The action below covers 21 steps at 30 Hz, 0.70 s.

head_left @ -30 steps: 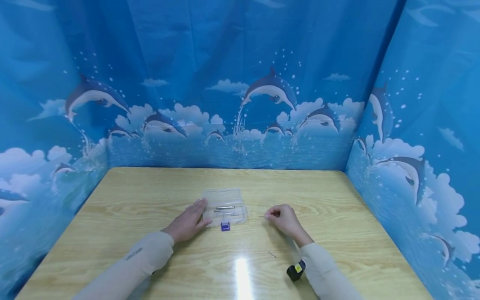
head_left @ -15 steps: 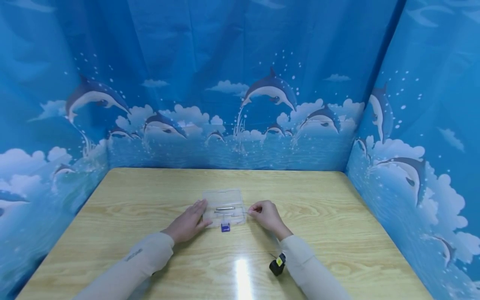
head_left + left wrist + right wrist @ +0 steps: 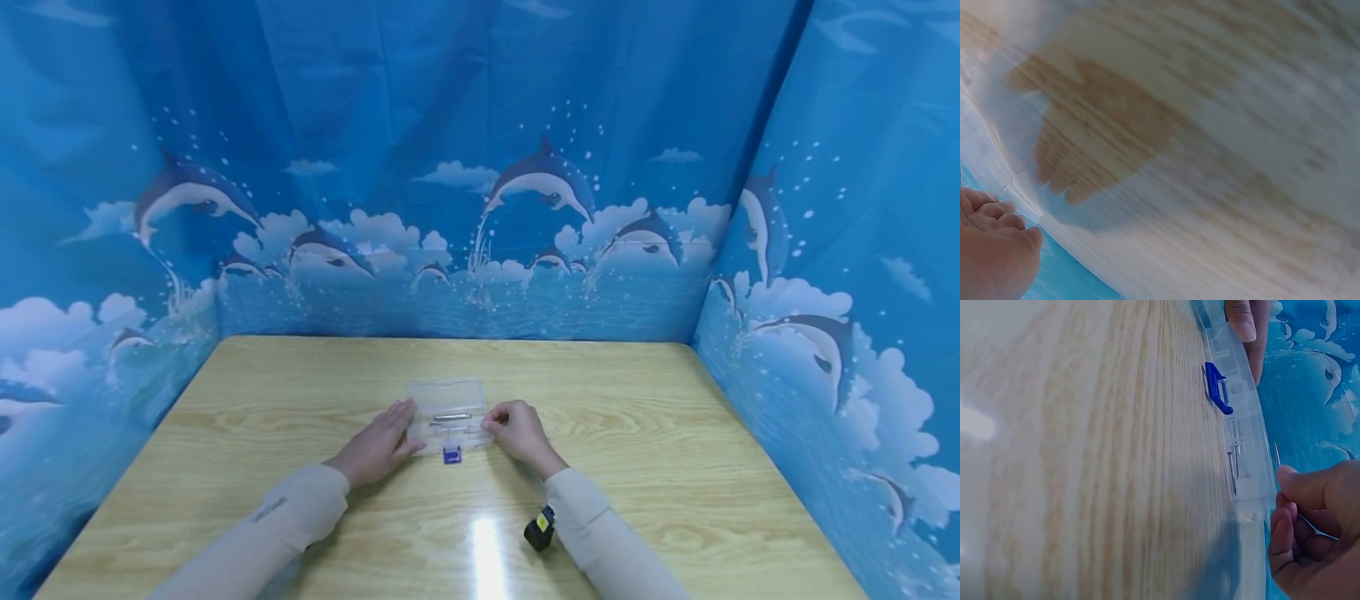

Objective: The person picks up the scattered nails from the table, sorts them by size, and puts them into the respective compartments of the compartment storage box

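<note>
A clear plastic compartment box [image 3: 442,442] lies with its lid raised on the wooden table, a blue-purple latch [image 3: 452,456] at its front. Silver metal pieces [image 3: 452,417] lie inside, and thin nails [image 3: 1233,472] show through its wall in the right wrist view. My left hand [image 3: 378,442] rests against the box's left side, thumb at the near corner and fingers extended. Between thumb and fingertips, my right hand [image 3: 517,429] pinches a thin nail [image 3: 1277,454] over the box's right edge. In the left wrist view, only part of the left hand [image 3: 997,250] shows.
A black wrist camera [image 3: 540,529] with a yellow label sits at my right cuff, above the table [image 3: 300,383]. Blue dolphin-print curtains [image 3: 450,167] enclose the table's back and sides.
My right hand has moved left with the nail, from the table right of the box to its right edge. A nail on the table is now hidden by the right arm. My left hand stays put.
</note>
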Each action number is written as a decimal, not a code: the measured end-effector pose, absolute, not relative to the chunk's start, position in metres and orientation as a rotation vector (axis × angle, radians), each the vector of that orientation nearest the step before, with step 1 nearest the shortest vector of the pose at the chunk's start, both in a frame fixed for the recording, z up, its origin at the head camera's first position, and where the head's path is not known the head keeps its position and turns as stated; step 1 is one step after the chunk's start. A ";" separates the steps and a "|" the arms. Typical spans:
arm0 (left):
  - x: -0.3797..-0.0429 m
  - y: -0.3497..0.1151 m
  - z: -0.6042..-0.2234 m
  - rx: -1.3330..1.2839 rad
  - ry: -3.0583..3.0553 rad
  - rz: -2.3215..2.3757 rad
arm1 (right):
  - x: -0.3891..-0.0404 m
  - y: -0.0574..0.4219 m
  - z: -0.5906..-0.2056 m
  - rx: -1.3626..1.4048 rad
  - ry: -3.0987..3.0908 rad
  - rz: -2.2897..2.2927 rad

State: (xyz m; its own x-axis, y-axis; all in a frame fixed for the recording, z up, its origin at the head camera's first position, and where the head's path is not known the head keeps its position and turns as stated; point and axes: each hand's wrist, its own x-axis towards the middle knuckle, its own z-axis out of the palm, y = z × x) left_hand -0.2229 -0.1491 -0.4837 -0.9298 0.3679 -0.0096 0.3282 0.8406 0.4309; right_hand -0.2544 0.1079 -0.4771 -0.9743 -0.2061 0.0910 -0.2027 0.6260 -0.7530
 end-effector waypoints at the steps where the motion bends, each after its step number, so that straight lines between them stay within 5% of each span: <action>1: -0.223 -0.149 -0.484 0.554 2.926 0.660 | -0.254 0.107 -0.477 -0.356 2.830 -1.308; 21: -0.223 -0.149 -0.483 0.551 2.913 0.666 | -0.256 0.105 -0.480 -0.335 2.861 -1.278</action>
State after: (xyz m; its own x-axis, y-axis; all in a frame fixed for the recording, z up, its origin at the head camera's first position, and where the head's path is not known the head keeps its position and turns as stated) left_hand -0.2230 -0.1489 -0.4830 -0.9292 0.3691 -0.0193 0.3240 0.8386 0.4379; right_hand -0.2556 0.1050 -0.4798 -0.9773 -0.1890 0.0953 -0.1971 0.6487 -0.7351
